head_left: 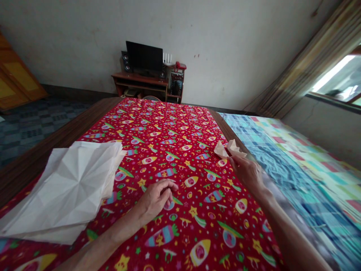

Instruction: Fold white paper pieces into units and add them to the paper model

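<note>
My right hand [249, 171] reaches to the right edge of a red patterned cloth [194, 229]. Its fingers close on the near edge of a small folded paper piece [236, 149], cream and pointed. Another folded paper piece [220, 150] stands just to its left, close to the fingertips; whether the two are joined I cannot tell. My left hand [158, 195] rests on the cloth at the middle, fingers loosely bent and a little apart, with nothing in them. Left of it lies a stack of white paper sheets [76, 184], the top one creased in a star pattern.
The cloth covers a dark wooden surface [59, 141]. To the right is a bed with a checked cover [284, 154]. Beyond stand a desk [141, 79] with a black monitor [144, 56], and a red telephone [180, 66]. A wooden cabinet [18, 75] is far left.
</note>
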`<state>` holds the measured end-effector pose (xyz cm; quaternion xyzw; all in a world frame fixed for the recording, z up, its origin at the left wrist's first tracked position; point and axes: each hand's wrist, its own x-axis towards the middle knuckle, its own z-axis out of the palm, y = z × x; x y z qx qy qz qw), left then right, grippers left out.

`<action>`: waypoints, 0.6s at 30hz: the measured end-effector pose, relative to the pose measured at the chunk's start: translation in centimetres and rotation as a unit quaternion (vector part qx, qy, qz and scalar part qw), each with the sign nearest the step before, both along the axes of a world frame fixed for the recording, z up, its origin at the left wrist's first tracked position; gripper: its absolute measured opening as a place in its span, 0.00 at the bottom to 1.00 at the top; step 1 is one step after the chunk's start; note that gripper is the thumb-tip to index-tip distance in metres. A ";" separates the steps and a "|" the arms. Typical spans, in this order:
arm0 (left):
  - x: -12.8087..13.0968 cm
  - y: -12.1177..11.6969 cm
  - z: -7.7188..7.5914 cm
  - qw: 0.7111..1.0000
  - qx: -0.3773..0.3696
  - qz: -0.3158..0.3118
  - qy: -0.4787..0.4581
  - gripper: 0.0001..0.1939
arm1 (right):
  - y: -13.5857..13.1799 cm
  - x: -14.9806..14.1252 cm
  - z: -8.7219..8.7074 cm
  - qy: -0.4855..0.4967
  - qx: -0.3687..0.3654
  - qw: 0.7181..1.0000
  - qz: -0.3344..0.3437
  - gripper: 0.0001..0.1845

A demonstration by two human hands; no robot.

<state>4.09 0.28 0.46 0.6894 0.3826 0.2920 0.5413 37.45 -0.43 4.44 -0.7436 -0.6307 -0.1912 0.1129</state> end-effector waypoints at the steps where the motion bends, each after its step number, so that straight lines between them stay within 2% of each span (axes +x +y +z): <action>1: 0.0 0.0 0.1 1.000 -0.004 -0.004 0.004 0.13 | -0.3 -0.3 0.0 -0.008 0.006 1.000 -0.001 0.18; 6: -1.1 -0.7 1.2 0.999 0.000 -0.017 0.035 0.14 | -1.7 -0.5 -0.5 -0.024 0.033 0.999 -0.002 0.25; 9: -2.5 -1.8 2.4 0.996 0.065 -0.008 0.066 0.14 | -2.2 0.4 -0.6 -0.016 0.024 1.000 0.004 0.25; 12: -4.6 -3.2 3.9 0.983 0.165 -0.001 0.082 0.15 | -2.7 0.7 -1.0 -0.012 0.022 1.000 0.018 0.25; 15: -7.6 -4.2 5.0 0.948 0.276 0.040 0.152 0.14 | -3.4 -0.4 -1.6 -0.007 0.022 0.998 0.056 0.26; 18: -11.8 -4.1 4.8 0.895 0.352 0.104 0.252 0.14 | -4.2 -2.8 -2.2 0.015 0.021 0.993 0.115 0.25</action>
